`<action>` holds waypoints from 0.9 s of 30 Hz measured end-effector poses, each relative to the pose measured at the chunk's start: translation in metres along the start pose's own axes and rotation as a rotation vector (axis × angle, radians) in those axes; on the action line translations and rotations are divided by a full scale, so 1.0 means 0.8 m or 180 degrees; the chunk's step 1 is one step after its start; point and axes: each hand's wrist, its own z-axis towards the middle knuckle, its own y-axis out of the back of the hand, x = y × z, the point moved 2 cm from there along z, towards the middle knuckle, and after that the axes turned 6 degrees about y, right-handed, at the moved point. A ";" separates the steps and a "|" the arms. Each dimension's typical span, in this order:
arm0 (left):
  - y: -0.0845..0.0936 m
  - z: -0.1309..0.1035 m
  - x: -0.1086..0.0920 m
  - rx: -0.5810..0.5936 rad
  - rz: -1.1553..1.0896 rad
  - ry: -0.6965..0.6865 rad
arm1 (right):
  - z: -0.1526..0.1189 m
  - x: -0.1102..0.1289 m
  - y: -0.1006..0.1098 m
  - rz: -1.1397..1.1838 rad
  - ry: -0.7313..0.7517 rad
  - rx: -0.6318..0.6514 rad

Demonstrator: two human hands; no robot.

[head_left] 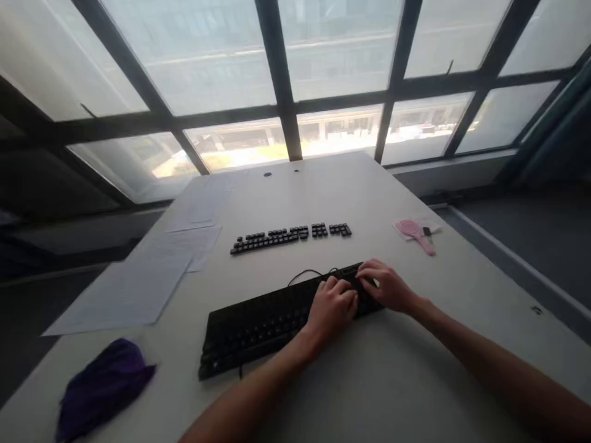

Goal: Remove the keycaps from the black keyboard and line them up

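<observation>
A black keyboard (258,326) lies tilted across the white table, its right end farther from me. My left hand (333,301) rests on its right half, fingers curled; whether they hold anything is hidden. At the right end of the keyboard, my right hand (382,284) is bent with thumb and fingertips close together on the keys; anything between them is too small to make out. Beyond the keyboard, loose black keycaps (272,239) lie in rows and small blocks. A thin black cable (305,271) loops behind the keyboard.
Sheets of paper (124,292) cover the table's left side. A purple cloth (104,387) lies at the near left. To the right are a pink brush-shaped object (415,235) and a small dark item (426,231). Windows stand behind the white table (295,194).
</observation>
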 end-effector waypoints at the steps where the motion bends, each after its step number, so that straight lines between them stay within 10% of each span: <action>1: 0.001 0.001 -0.003 -0.0011 0.0028 0.0001 | 0.019 -0.014 -0.001 -0.0186 -0.0096 -0.0118; 10: 0.035 -0.023 -0.016 -0.0307 -0.0207 -0.0061 | 0.136 -0.094 -0.024 -0.1537 -0.0501 0.0159; 21: 0.036 -0.056 0.001 -0.0234 -0.0298 -0.0079 | 0.128 -0.113 -0.025 -0.0644 -0.0073 0.0189; 27: 0.024 -0.060 -0.005 -0.0179 -0.0231 -0.0181 | 0.085 -0.077 0.008 -0.0182 -0.0146 -0.0406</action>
